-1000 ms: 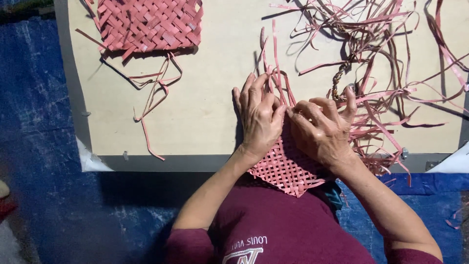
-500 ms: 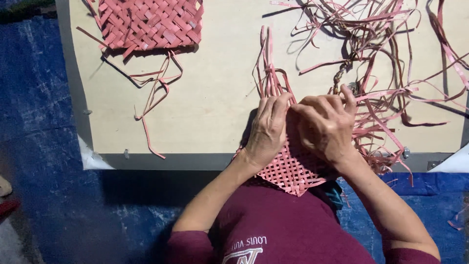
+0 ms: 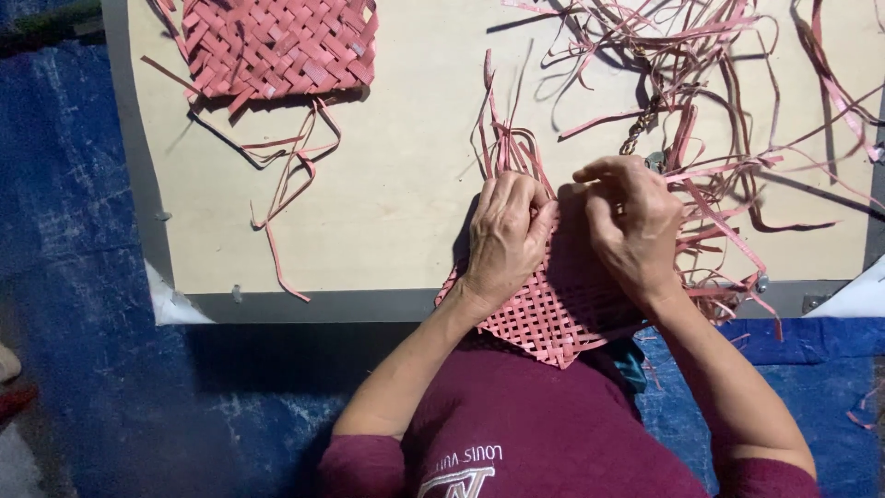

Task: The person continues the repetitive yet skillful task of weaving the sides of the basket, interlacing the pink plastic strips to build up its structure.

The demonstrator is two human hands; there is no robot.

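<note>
The left hand (image 3: 505, 231) lies knuckles-up on the upper edge of the pink woven mat (image 3: 553, 318), its fingers curled down and pinching what looks like one or more of the loose strips (image 3: 502, 138) that stand out beyond the weave. Whether it grips one strip or several cannot be told, since the fingertips are tucked under. The mat itself sits directly beneath both palms, half on the pale board (image 3: 406, 203) and half overhanging its near edge toward the person's lap.

Just right of that pinch, nearly touching it, the right hand (image 3: 627, 221) is closed in a loose fist with thumb and forefinger nipped together at the same working edge, seemingly holding a crossing strip. To do this step well, I judge the left pinch should keep the standing strips flat and parallel while the right draws its strip snug against the last row, pulling along the weave and not upward, so the squares stay even.

Further right of the grip, a tangle of spare strips (image 3: 728, 138) spreads over the board; keeping them clear of the working strip would avoid snags.

Far to the left of both hands, well apart, a finished woven square (image 3: 277, 41) rests at the board's upper corner.
</note>
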